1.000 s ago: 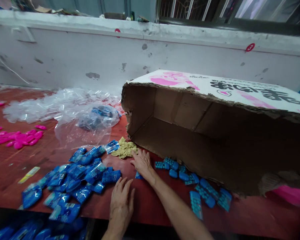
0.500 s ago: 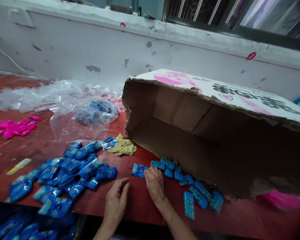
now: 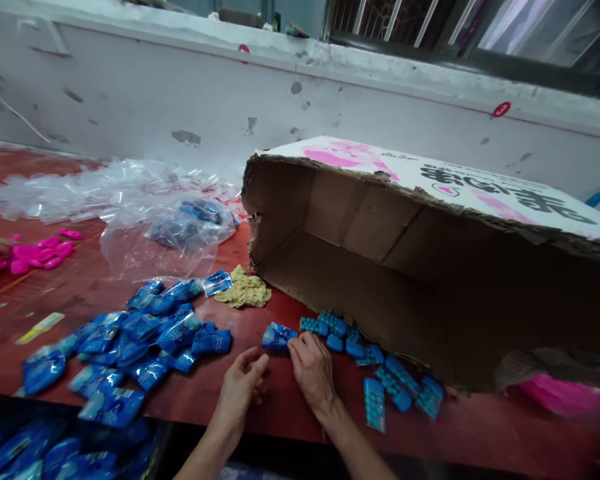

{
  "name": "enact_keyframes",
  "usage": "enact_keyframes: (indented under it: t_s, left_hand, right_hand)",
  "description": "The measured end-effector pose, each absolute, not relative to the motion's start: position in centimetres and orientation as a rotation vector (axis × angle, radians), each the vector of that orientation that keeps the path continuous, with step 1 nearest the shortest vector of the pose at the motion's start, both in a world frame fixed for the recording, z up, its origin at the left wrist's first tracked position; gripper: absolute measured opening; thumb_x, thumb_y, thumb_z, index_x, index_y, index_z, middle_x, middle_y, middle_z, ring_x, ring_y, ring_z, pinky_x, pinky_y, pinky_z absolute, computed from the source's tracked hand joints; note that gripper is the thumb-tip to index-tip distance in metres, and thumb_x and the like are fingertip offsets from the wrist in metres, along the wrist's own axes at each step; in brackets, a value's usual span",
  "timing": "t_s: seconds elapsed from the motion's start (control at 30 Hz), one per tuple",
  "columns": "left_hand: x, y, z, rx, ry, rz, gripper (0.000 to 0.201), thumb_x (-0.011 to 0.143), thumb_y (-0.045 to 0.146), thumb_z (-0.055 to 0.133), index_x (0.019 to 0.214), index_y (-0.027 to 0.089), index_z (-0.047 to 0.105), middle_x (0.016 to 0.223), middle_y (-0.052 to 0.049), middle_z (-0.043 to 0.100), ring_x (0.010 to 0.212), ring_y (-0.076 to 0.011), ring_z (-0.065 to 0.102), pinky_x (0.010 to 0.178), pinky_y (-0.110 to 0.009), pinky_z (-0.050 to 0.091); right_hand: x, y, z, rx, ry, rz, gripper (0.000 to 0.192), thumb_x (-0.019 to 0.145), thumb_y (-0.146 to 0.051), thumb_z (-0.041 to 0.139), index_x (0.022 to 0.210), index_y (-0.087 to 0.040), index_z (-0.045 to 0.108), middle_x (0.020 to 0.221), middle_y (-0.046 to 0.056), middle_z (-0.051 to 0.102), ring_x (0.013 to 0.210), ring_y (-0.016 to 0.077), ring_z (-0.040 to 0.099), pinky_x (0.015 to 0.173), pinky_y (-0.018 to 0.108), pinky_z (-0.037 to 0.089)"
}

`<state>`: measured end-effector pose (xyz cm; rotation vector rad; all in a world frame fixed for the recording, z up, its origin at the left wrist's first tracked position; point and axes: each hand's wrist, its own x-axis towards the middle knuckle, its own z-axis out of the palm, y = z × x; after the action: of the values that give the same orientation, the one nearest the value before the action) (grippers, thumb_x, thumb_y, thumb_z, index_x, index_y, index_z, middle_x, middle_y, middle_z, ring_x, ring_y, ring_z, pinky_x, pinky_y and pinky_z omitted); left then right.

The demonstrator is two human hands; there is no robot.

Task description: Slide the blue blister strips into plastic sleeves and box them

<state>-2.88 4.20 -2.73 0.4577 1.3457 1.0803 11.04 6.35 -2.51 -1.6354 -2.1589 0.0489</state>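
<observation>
My right hand (image 3: 313,370) rests on the red table (image 3: 280,407) with its fingertips pinching the edge of a small blue packet (image 3: 279,337). Just left of it, my left hand (image 3: 240,390) has loosely curled fingers that reach toward the same packet and hold nothing. To the left lies a pile of several blue packets (image 3: 145,340). Loose blue studded pieces (image 3: 375,373) lie to the right of my right hand, at the mouth of a large cardboard box (image 3: 430,267) tipped on its side.
A crumpled tan cloth (image 3: 245,291) lies by the box corner. Clear plastic bags (image 3: 130,207) are heaped at the back left, with pink pieces (image 3: 35,253) and a yellow strip (image 3: 40,327) further left. More blue packets (image 3: 30,453) sit below the table's front edge. A white wall runs behind.
My right hand has drawn back from the tan cloth toward me and taken the blue packet. My left hand has moved forward toward the packet.
</observation>
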Motion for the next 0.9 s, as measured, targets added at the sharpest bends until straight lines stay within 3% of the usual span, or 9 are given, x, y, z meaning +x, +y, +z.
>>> enact_keyframes:
  t_s: [0.13,0.2,0.3,0.43,0.73,0.9]
  left_hand:
    - [-2.3,4.2,-2.4,0.343,1.192,1.066,0.043,0.051,0.041,0.076,0.076,0.011,0.057,0.058,0.002,0.056,0.042,-0.0058,0.047,0.036,-0.016,0.031]
    - [-2.1,4.1,-2.2,0.301,1.174,1.100,0.038,0.049,0.037,0.077,0.069,0.010,0.059,0.055,0.001,0.056,0.044,-0.0059,0.048,0.038,-0.016,0.031]
    - [-1.8,3.8,-2.2,0.305,1.176,1.133,0.035,0.049,0.034,0.078,0.067,0.010,0.061,0.056,-0.001,0.059,0.047,-0.0080,0.050,0.041,-0.017,0.034]
    - [-1.0,3.3,-2.6,0.384,1.276,1.184,0.032,0.048,0.034,0.077,0.062,0.010,0.061,0.046,0.001,0.057,0.040,-0.0080,0.045,0.040,-0.019,0.034]
    - [0.2,3.0,-3.0,0.468,1.401,1.254,0.036,0.052,0.040,0.073,0.073,0.011,0.065,0.054,0.000,0.061,0.045,-0.0117,0.052,0.045,-0.022,0.040]
    - [0.0,3.0,-2.9,0.413,1.410,1.278,0.040,0.050,0.039,0.074,0.077,0.012,0.065,0.056,0.001,0.063,0.048,-0.0117,0.054,0.044,-0.020,0.041]
  right_hand:
    - [10.6,4.2,-0.7,-1.474,-2.070,0.220,0.027,0.089,-0.020,0.040,0.074,-0.021,0.062,0.074,0.003,0.053,0.074,0.0157,0.048,0.070,0.026,0.037]
    - [10.3,3.8,-0.6,-1.447,-1.888,0.424,0.018,0.086,-0.021,0.045,0.089,-0.021,0.063,0.086,0.005,0.057,0.080,0.0166,0.050,0.074,0.028,0.040]
    - [9.9,3.9,-1.3,-1.443,-1.434,0.934,0.030,0.078,-0.023,0.054,0.108,-0.017,0.057,0.093,0.006,0.060,0.078,0.0155,0.054,0.072,0.027,0.045]
    - [9.1,4.3,-2.3,-1.314,-1.093,1.378,0.014,0.076,-0.028,0.053,0.073,-0.015,0.058,0.066,-0.001,0.059,0.060,0.0116,0.052,0.058,0.022,0.044]
    - [7.7,3.5,-2.3,-1.670,-1.235,1.058,0.016,0.081,-0.030,0.041,0.069,-0.020,0.047,0.061,-0.001,0.054,0.055,0.0132,0.049,0.052,0.022,0.038]
    - [7.5,3.3,-2.0,-1.711,-1.341,0.937,0.022,0.085,-0.032,0.036,0.071,-0.020,0.048,0.066,0.000,0.055,0.061,0.0143,0.050,0.058,0.024,0.037]
